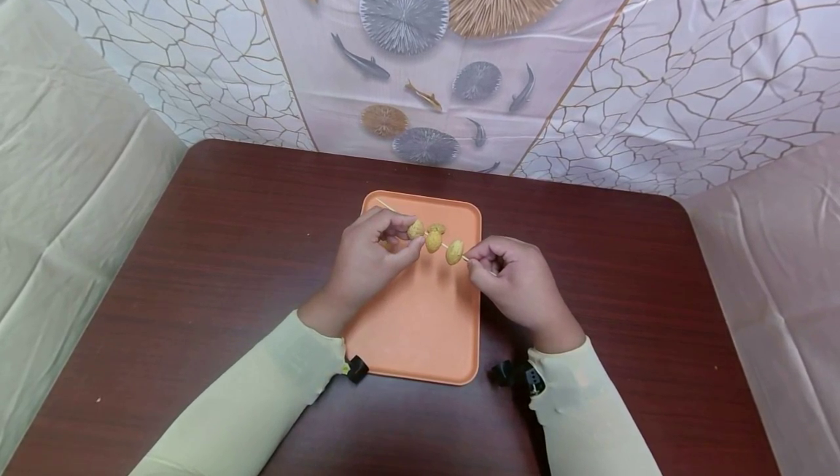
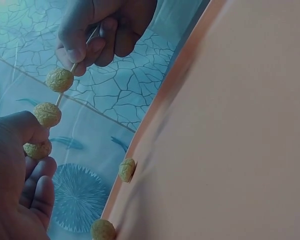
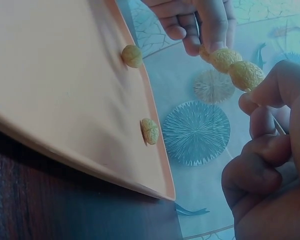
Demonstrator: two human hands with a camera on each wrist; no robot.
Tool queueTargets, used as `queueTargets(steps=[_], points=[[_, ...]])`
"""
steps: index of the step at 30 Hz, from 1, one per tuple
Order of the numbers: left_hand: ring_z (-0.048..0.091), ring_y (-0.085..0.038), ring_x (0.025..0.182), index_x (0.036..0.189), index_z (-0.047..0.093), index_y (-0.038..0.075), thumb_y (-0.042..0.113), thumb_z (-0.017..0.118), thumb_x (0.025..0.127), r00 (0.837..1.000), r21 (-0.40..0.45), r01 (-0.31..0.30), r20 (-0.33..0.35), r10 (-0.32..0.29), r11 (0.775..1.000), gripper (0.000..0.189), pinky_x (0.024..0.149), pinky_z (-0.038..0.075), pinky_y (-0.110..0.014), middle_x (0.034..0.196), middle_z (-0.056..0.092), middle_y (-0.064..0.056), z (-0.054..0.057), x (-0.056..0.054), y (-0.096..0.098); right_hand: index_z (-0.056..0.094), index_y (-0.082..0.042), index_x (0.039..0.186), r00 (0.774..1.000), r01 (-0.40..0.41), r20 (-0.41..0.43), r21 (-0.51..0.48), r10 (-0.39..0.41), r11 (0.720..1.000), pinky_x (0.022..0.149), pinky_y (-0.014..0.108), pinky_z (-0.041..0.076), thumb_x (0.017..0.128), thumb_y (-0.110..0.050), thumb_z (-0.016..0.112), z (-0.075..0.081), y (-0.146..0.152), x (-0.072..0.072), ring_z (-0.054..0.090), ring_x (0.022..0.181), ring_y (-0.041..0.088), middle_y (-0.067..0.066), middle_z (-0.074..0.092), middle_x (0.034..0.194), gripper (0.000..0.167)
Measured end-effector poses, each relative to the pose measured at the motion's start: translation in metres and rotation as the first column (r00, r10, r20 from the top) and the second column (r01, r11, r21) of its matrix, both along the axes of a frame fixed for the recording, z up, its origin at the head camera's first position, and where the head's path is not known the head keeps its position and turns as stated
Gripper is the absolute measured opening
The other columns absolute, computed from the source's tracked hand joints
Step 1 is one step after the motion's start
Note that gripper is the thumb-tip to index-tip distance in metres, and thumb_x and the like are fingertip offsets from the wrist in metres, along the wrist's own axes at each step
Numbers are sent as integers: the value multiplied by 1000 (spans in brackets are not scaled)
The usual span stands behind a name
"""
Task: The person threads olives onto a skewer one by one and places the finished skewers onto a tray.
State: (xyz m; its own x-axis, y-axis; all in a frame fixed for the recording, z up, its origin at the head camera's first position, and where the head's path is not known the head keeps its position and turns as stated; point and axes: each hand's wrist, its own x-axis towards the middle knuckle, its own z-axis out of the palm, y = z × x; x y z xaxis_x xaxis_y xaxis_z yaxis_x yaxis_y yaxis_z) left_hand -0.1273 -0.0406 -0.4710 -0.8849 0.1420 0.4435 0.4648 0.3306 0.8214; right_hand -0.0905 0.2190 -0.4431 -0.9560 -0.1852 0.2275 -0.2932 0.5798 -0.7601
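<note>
A thin wooden skewer point(image 1: 443, 246) carries three yellow wrinkled balls, walnut-like in texture, held above an orange tray point(image 1: 413, 330). My left hand point(image 1: 370, 254) pinches the leftmost ball point(image 1: 415, 229) between thumb and fingers. The middle ball point(image 1: 433, 241) sits close beside it, and the third ball point(image 1: 454, 252) is nearest my right hand point(image 1: 515, 275). That hand grips the skewer's lower end, its fingers curled round the stick, as the right wrist view shows. On the tray lie two more balls, one rounder point(image 3: 132, 56) and one more oval point(image 3: 149, 131), near its far edge.
The tray lies on a dark reddish-brown table point(image 1: 230, 243). Patterned cloth point(image 1: 420, 60) hangs behind the table's far edge, and plain fabric point(image 1: 65, 192) stands along the left side. Black wrist cameras point(image 1: 357, 369) are strapped at both sleeves.
</note>
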Motion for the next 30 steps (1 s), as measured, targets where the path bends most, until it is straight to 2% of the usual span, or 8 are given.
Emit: queueTargets(steps=[5,9,14,19,21,23,27,30], points=[[76,-26,95,122,82,9,10,94,91,1000,-31,23,-20,-24,999,34,85,69,-38,108,76,-7,0,-2,-2,83,-12,92,999,25,-23,22,-24,999,60,21,47,95,-3,78,1,0,0,57,69,14,-2,64,77,11],[75,-23,107,130,80,12,15,95,92,998,-97,51,-24,-53,994,41,91,68,-39,118,78,-5,2,-5,-5,83,-13,91,997,61,-51,44,-59,997,60,22,47,95,-4,77,3,2,0,56,67,14,-2,64,76,11],[70,-25,123,143,72,15,20,96,91,996,-189,93,9,-94,977,57,97,65,-44,136,73,-7,4,-9,-10,83,-13,90,995,87,-49,47,-84,995,60,20,45,95,-3,78,4,5,-1,55,67,14,-1,63,76,11],[62,-30,138,150,63,15,22,97,89,994,-280,108,53,-97,954,70,115,57,-49,149,63,-9,3,-14,-16,84,-13,91,993,115,-29,25,-115,993,59,18,44,96,-5,80,5,10,-1,55,66,13,1,64,75,10],[60,-31,142,152,60,14,22,97,89,994,-322,106,70,-89,941,74,121,53,-51,153,61,-10,3,-15,-18,84,-13,92,991,129,-21,25,-129,991,58,19,43,97,-6,79,5,13,0,54,65,13,1,64,75,10],[59,-32,142,154,57,13,22,97,89,993,-358,99,102,-67,928,77,122,51,-53,153,61,-11,2,-18,-20,84,-13,93,990,141,-15,33,-141,989,58,20,43,98,-7,78,6,15,-1,54,64,14,1,64,75,9],[62,-35,134,157,54,12,24,94,89,980,-431,81,197,7,899,80,115,53,-55,147,64,-13,0,-22,-23,84,-13,96,988,154,-12,52,-154,987,56,22,43,98,-7,78,7,19,0,53,63,16,0,63,75,9],[63,-36,127,157,55,11,26,88,91,970,-489,75,239,50,869,76,111,54,-55,140,67,-13,-2,-23,-24,84,-11,98,988,154,-7,57,-154,986,55,23,43,99,-8,79,8,21,0,53,62,17,0,64,75,6]])
